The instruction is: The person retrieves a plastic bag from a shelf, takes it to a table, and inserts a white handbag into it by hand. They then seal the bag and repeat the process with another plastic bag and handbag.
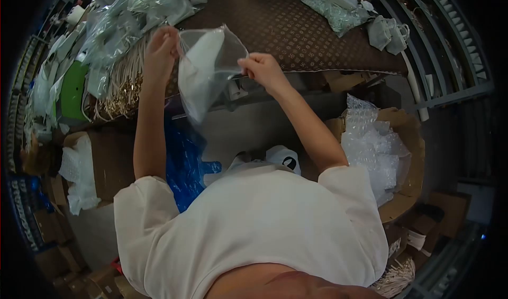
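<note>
Clear bag stretched between two hands at the table's near edge

The left hand (163,41) has its fingertips closed on the upper left part of a clear, thin plastic bag with a white piece inside (203,69); the right hand (260,70) pinches the bag's right corner between thumb and fingers. The bag hangs across the near edge of the brown patterned tabletop (264,24), left of that edge's middle.

Open cloth runs beyond the right hand, between a heap of clear plastic bags (140,8) at the left end and small white pouches (389,34) by the near right corner. Cream cords with gold-coloured ends (124,87) crowd the near left part, beside a bright green flat piece (74,92). Below, grey floor shows between the cardboard box at left (108,156) and the cardboard box at right (415,151), both holding bubble wrap; a crumpled blue plastic sheet (185,161) lies on the left side.

The white piece slants — upper end far and to the right, lower end near and to the left — and the bag narrows downward, towards the person.

The cords and bags cover the tabletop's near left corner, its far edge is cut off, and glare and folds blur the bag's rim.
</note>
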Motion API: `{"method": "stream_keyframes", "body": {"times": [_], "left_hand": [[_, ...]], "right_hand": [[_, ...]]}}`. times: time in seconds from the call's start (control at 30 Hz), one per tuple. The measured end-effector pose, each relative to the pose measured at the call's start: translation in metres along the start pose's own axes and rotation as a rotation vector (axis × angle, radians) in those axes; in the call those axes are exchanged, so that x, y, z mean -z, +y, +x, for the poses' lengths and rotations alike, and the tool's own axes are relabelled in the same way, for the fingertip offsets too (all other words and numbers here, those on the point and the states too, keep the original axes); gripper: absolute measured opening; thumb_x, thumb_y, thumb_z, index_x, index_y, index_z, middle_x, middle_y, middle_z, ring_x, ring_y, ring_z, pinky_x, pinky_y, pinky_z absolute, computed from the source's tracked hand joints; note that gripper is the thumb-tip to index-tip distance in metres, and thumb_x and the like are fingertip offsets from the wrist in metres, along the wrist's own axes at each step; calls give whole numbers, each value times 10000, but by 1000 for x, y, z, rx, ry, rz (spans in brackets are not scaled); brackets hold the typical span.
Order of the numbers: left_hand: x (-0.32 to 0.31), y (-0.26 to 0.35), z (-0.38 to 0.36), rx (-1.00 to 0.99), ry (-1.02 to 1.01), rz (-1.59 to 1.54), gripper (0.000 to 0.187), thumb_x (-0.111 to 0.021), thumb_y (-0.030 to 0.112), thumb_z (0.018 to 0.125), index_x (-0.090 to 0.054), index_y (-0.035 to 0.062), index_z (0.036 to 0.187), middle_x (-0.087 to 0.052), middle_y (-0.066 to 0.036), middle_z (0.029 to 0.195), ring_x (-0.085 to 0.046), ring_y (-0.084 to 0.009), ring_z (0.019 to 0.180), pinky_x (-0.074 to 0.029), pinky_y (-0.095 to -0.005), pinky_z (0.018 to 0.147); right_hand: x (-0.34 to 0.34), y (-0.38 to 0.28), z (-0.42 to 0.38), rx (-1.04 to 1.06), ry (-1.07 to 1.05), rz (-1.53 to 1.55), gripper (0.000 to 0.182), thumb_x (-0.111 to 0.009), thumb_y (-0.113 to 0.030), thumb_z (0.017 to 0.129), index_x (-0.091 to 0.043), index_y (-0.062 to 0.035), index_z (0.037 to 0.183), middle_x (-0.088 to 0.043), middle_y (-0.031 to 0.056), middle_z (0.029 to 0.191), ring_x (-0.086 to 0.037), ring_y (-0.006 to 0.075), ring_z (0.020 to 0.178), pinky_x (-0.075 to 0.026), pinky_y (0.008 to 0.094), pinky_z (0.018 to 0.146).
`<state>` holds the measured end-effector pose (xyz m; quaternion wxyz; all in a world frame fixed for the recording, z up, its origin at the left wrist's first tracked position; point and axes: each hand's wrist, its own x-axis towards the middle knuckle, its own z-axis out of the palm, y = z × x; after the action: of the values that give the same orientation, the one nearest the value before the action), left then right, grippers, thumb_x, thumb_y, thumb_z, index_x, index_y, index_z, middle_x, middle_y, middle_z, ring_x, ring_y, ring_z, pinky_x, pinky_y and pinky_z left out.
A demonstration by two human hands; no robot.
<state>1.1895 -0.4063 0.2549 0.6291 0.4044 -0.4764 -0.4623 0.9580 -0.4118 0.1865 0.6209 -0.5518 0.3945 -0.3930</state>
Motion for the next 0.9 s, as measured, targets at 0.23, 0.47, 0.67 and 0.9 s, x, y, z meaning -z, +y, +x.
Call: {"method": "stream_keyframes", "body": {"times": [0.23, 0.47, 0.67, 0.9], "left_hand": [[-96, -72, 142, -251, -161, 369, 76, -497, 55, 831, -523, 37, 901, -514, 20, 720, -430, -40, 612, -352, -190, 555], [-166, -284, 190, 136, -285, 359, 110, -484, 44, 819, -487, 27, 928, -456, 7, 651, -418, -57, 586, -345, -216, 522], [-191, -304, 188, 281, 1, 152, 148, -511, 44, 820, -488, 17, 963, -488, -10, 727, -447, -65, 626, -389, -209, 578], [-172, -324, 103, 62, 391, 1050, 861, -696, 310, 699, -178, 63, 1341, -93, -259, 1356, -157, -408, 1254, -244, -477, 985]], "right_hand": [[120, 61, 131, 35, 322, -199, 260, -542, -211, 776, -582, 16, 655, -547, 53, 562, -496, 110, 503, -376, 258, 480], [258, 180, 183, -160, 423, -1109, 187, -549, -179, 773, -591, 0, 811, -608, 149, 793, -573, 293, 753, -444, 377, 655], [259, 135, 217, 485, -17, -730, 115, -575, -109, 743, -592, -11, 802, -589, 151, 860, -554, 331, 823, -445, 423, 721], [255, 168, 263, 594, -103, -790, 76, -603, -130, 690, -593, -64, 728, -556, 116, 753, -545, 294, 737, -443, 380, 645]]}}
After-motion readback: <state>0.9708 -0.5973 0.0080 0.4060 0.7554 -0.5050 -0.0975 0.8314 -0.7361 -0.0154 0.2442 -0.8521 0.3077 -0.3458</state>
